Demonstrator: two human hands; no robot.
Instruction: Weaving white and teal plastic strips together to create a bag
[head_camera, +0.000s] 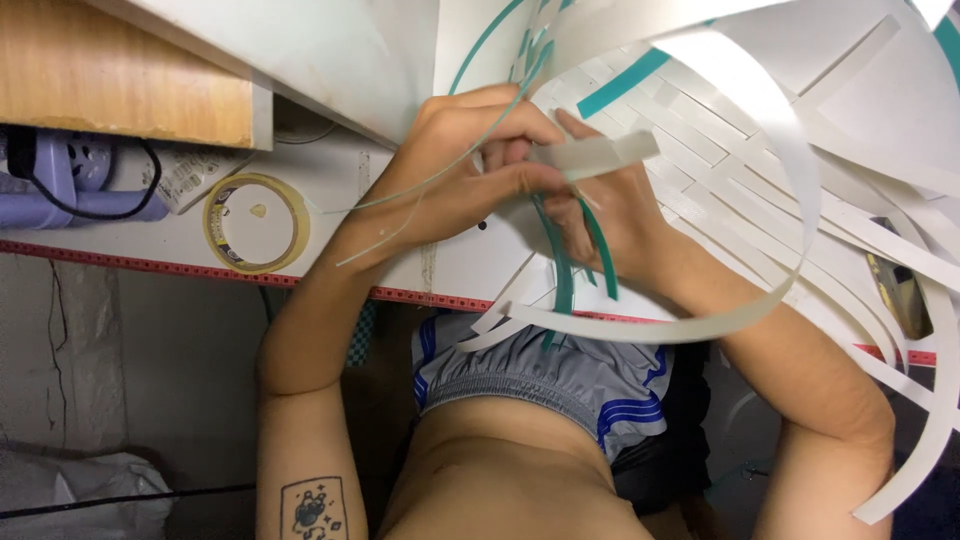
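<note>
White paper strips (760, 150), woven over and under into a flat mat, fill the upper right of the white table (330, 180), with a few teal strips (625, 82) mixed in. I judge the step in hand to be weaving: one loose white strip (595, 153) is being worked at the mat's near edge. My left hand (470, 165) is curled, fingers together, thumb and fingertips pinched on that strip's end; a thin green strip (470, 60) runs across the back of the hand. My right hand (610, 215) sits just beside and partly under the left one, fingers closed, though I cannot tell exactly what they clamp; two dark green strips (560, 275) hang down from between the hands. The pinched strip lies across both hands, its free end pointing towards the mat and touching its edge. A long white strip (790, 200) loops wide over my right forearm. As I judge it, the next move calls for a steady pinch and a lifted neighbouring strip, so the end can slide beneath without creasing. A roll of tape (257, 222) lies well apart on the left, near a purple power strip (80, 180).
</note>
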